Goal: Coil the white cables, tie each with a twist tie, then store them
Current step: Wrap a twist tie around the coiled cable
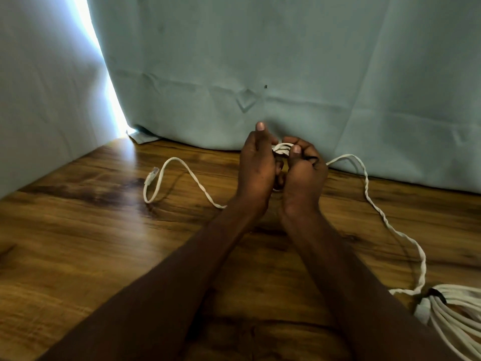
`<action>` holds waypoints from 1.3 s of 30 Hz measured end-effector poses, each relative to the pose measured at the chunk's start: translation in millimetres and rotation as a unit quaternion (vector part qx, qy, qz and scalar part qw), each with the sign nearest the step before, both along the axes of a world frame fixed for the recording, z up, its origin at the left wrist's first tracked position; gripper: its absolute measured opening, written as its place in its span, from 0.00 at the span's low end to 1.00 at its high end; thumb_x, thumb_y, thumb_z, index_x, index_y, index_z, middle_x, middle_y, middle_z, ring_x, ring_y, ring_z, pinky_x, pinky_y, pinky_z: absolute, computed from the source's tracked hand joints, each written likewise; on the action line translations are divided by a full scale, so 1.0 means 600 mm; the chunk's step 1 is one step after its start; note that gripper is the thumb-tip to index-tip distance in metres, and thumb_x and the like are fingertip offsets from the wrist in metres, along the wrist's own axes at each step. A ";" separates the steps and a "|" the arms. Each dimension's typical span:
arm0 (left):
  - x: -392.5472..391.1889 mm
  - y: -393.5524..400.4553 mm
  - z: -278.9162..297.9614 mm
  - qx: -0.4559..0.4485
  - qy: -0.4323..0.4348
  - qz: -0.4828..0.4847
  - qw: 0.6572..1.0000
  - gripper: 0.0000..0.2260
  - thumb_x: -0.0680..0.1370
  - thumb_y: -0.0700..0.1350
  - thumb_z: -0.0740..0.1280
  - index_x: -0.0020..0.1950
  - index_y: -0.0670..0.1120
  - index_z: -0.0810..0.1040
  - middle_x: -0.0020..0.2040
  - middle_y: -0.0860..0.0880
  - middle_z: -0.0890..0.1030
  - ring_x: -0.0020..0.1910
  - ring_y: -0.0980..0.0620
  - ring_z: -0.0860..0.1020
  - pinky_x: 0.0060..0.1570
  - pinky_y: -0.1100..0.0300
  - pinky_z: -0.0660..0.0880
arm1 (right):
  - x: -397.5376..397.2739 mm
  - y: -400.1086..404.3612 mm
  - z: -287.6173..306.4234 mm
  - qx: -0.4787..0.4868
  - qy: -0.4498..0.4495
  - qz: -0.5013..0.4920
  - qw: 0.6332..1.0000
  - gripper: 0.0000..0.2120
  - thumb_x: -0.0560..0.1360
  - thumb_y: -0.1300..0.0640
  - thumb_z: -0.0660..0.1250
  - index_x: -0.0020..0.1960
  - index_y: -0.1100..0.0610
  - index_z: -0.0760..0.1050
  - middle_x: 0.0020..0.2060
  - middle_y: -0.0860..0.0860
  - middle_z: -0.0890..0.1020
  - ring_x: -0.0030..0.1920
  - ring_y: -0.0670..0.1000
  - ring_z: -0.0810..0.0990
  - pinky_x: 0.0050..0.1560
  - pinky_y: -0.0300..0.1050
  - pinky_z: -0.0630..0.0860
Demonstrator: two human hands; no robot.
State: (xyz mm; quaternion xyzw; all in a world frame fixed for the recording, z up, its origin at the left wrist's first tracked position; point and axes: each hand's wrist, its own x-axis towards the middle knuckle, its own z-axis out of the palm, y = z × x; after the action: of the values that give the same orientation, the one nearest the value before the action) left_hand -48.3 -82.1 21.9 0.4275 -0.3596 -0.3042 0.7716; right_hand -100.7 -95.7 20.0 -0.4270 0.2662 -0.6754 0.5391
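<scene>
The table (104,243) under my arms is wood-grain brown with a glossy sheen, glaring at ten o'clock. The curtain (286,61) at twelve o'clock is matt teal cloth, creased. The white cable (192,178) looks like flat, smooth plastic; its plug (152,175) looks like clear plastic.

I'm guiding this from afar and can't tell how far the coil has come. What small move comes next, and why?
Probably draw another loop of slack into the coil that the left hand and right hand hold together. Much white cable lies loose on the wooden surface, its plug end free. A dark tie shows by the right hand, but tying seems premature.
</scene>
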 end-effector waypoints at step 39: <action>0.112 0.005 0.004 0.020 0.037 -0.322 0.946 0.06 0.82 0.36 0.65 0.58 0.41 0.74 0.41 0.42 0.77 0.29 0.53 0.72 0.35 0.56 0.77 | 0.002 -0.015 -0.006 -0.021 0.108 -0.026 0.994 0.13 0.83 0.68 0.59 0.54 0.62 0.83 0.45 0.57 0.86 0.41 0.54 0.87 0.39 0.51 0.85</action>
State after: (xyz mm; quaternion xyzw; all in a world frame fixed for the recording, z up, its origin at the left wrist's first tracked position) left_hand 18.6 -79.4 24.1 0.2931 -0.4432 -0.5591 0.6365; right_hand -99.3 -104.5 16.5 -0.5017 0.3194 -0.6445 0.4806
